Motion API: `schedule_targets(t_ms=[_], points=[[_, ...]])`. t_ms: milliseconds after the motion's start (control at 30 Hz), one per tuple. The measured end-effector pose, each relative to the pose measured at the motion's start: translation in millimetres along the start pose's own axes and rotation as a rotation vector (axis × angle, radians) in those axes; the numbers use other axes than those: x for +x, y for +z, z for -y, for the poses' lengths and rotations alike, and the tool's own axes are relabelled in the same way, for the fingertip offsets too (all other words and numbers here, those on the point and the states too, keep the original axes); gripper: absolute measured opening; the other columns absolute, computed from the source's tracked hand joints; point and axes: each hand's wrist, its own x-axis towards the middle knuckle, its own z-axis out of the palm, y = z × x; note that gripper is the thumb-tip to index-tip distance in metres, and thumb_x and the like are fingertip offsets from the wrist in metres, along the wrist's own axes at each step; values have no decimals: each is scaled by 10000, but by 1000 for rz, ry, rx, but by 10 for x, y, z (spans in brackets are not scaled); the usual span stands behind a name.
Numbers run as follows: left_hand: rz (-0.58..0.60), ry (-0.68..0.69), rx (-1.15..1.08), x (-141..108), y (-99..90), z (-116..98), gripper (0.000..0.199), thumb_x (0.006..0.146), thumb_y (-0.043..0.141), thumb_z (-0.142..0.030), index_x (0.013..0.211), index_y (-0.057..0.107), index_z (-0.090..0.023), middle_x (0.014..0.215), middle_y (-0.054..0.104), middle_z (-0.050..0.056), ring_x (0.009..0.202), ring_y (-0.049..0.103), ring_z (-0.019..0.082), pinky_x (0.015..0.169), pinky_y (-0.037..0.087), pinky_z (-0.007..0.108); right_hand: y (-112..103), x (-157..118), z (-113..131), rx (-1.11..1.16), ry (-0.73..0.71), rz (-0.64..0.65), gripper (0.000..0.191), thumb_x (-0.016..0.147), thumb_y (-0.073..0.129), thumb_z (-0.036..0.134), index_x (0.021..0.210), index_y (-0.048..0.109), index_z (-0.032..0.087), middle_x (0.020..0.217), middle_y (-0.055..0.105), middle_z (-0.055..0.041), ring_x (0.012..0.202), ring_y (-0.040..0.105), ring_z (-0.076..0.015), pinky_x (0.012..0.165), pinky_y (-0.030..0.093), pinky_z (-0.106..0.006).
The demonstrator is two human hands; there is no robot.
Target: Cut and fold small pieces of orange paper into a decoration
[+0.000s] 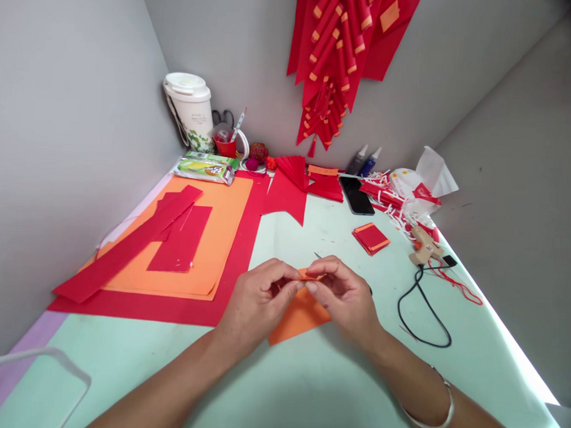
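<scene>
Both hands meet over the middle of the table, pinching the upper edge of a sheet of orange paper point(300, 317). My left hand point(259, 300) is closed, its thumb and fingertips on the left part of that edge. Close beside it, my right hand point(345, 297) grips the same edge with its thumb and fingers, tips almost touching those of the left. The held edge looks folded over; the fingers hide part of it. The lower part of the paper slants down toward me. Just behind my right hand a thin pointed metal tip point(318, 256) shows; the rest is hidden.
Red strips point(129, 249) lie on large orange sheets point(226, 237) at left. A small red-and-orange paper stack point(371, 239), a phone point(356, 196) and a beige glue gun point(425, 245) with a looping black cord stand right. A white cup point(190, 111) is at the back left.
</scene>
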Motion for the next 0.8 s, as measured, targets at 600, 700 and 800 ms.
schedule_targets(t_ms=[600,700,800], points=[[-140,346,165,-36,-14,31,110,816,580,-119,895,611,-190,793,636,11,645,557,80,581,454,175,-42,12,-10,-93,-245,-21,230,769,597,41,862,654,244,802,623,-11,755,588,-153,693,488,-307],[-123,323,91,-35,-10,21,138,809,587,-116,910,624,-203,822,646,16,686,574,91,591,462,181,-33,15,-19,7,-125,-17,135,794,618,123,852,651,240,798,600,-10,720,575,-144,649,478,-288],[-98,276,45,-46,-9,11,140,813,576,-117,901,633,-210,841,656,27,733,588,111,592,458,195,-19,12,-11,118,13,-3,67,799,630,183,841,646,233,792,571,-9,712,558,-140,620,465,-274]])
